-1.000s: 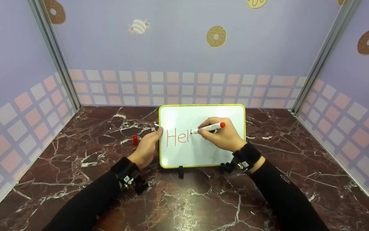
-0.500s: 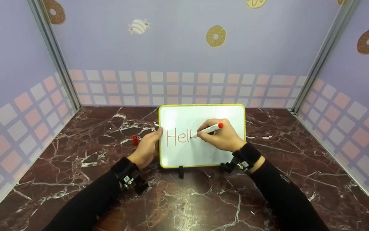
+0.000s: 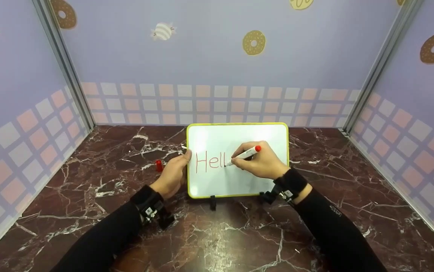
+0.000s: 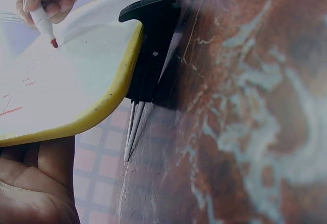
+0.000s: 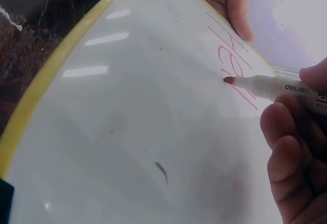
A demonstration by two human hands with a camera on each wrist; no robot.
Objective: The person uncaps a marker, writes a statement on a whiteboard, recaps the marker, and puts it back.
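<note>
Head view: whiteboard (image 3: 217, 185) leans back on a black stand (image 3: 213, 203), near the far edge of the table (image 3: 217, 241), roughly midway between its side edges. Red letters (image 3: 201, 162) reading "Hell" sit on its left half. Right hand (image 3: 260, 160) has the marker (image 3: 248, 152) in a pinch, fingers curled round the barrel close to the tip, red end pointing up and right. Left hand (image 3: 171, 172) grips the board's left edge, thumb in front, fingers behind; no real gap in that grasp. Red cap (image 3: 159, 165) is on the table just left of the left hand, toward the table's left edge. Right wrist view puts the tip at the foot of the second l; looks like contact, but I can't confirm from these angles. I judge this as the end of that downstroke. To do it well, I'd finish level with the foot of the first l, lift the tip straight off so it leaves no tail, and press lightly, since the tilted board could rock. I'd leave the left-hand pinch firm but not pushing, and hold the right fingers clear of the wet ink.
</note>
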